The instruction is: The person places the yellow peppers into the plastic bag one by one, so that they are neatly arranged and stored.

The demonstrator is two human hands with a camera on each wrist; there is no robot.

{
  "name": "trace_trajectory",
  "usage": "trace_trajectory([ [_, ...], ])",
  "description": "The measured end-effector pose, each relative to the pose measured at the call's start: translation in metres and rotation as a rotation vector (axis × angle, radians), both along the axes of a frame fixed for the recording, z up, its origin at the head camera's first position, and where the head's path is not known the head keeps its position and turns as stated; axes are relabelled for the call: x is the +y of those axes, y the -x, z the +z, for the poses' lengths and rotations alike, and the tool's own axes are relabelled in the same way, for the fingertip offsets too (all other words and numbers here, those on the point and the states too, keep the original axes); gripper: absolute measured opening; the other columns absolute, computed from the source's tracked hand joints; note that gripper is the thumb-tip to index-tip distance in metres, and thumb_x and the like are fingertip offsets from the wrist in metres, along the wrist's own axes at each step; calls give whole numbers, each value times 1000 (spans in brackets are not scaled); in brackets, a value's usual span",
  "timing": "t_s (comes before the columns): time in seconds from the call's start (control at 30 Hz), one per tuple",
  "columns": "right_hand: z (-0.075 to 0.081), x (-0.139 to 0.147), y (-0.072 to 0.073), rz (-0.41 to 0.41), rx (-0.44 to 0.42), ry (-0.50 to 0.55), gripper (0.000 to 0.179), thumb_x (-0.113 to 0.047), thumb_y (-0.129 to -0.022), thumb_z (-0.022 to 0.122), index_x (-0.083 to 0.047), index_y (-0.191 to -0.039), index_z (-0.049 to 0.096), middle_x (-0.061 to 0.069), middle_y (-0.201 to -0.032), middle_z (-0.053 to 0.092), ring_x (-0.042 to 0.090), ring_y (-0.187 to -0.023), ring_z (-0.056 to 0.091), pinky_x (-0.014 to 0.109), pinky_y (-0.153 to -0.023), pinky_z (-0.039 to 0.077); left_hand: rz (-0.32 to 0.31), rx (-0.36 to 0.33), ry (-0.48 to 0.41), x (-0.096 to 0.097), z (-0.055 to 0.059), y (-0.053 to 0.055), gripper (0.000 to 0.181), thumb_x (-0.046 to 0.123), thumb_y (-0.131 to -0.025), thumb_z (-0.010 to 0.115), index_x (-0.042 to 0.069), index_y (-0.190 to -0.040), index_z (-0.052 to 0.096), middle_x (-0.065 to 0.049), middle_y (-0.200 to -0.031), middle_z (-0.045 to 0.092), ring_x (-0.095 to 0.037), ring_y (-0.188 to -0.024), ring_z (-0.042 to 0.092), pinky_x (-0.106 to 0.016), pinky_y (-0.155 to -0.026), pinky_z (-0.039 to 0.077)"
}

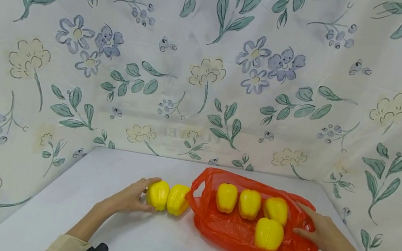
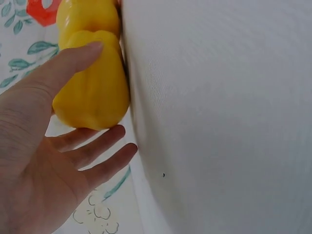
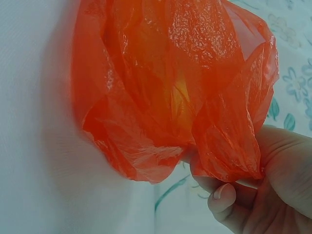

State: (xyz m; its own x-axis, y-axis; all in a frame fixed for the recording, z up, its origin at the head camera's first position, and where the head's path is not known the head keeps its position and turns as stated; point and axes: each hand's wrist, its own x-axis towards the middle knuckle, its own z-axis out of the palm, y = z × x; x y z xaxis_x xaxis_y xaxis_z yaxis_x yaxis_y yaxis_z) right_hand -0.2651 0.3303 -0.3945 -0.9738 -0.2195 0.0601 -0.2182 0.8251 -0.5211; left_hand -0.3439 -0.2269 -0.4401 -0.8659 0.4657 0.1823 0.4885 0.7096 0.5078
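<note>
My left hand (image 1: 132, 196) spans a yellow bell pepper (image 1: 157, 195), thumb on its near side and fingers at its far side. In the left wrist view the thumb lies over that pepper (image 2: 92, 92), while the lower fingers stretch out beneath it. A second yellow bell pepper (image 1: 177, 200) touches it on the right. Beside them a red plastic bag (image 1: 221, 237) lies spread open, several yellow bell peppers (image 1: 249, 204) sitting in it. At the bag's right end my right hand (image 1: 321, 232) holds its edge; the right wrist view has crumpled plastic (image 3: 224, 151) between thumb and fingers.
A white table (image 1: 139, 245) carries everything. Behind it and along both sides hangs a floral sheet (image 1: 197, 98). The bag's loop handle (image 1: 200, 188) points left, close to the second pepper.
</note>
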Motion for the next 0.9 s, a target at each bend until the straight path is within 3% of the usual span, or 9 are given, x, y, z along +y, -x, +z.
trace_trajectory([
  [0.27,-1,1,0,-9,-10,0,82,-32,-81,79,-1,-146,39,17,-111,67,11,-74,64,26,-64,60,5,5,37,3,0,0,90,36,-77,83,16,-150,34,-16,-135,52,-29,-118,54,-53,-99,50],
  [0.53,-2,-1,0,-12,-38,17,83,-32,-81,78,-2,-147,38,15,-108,68,11,-70,64,26,-63,60,-5,23,46,0,3,-4,89,36,-76,83,16,-149,37,-13,-134,54,-25,-111,55,-43,-89,54],
  [0.9,2,-1,-1,-15,-32,8,82,-32,-81,78,-2,-147,38,16,-110,68,12,-73,64,27,-64,60,15,96,-3,-8,28,-5,89,34,-75,84,21,-149,36,-12,-130,56,-26,-109,56,-43,-85,56],
])
